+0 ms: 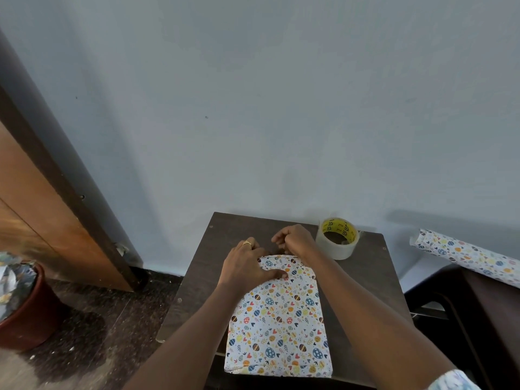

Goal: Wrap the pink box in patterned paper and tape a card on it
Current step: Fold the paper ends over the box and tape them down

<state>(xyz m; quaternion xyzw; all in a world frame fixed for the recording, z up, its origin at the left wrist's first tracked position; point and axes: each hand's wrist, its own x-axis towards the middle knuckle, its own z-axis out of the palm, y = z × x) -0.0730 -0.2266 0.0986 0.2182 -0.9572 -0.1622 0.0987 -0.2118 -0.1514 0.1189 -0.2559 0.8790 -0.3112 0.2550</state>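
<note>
There, along the middle of the small dark table (202, 277), lay the box (278, 319), fully covered in egg-patterned paper, its near end overhanging the near edge. The left hand (244, 263) rested unclenched on its far-left corner, thumb (277, 274) pressing the paper. The right hand (294, 239) was curled at the box's far edge; whether it pinched anything I cannot tell. A tape roll (336, 240) stood by the far-right corner. The paper roll (467, 254) lay well apart to the right.
</note>
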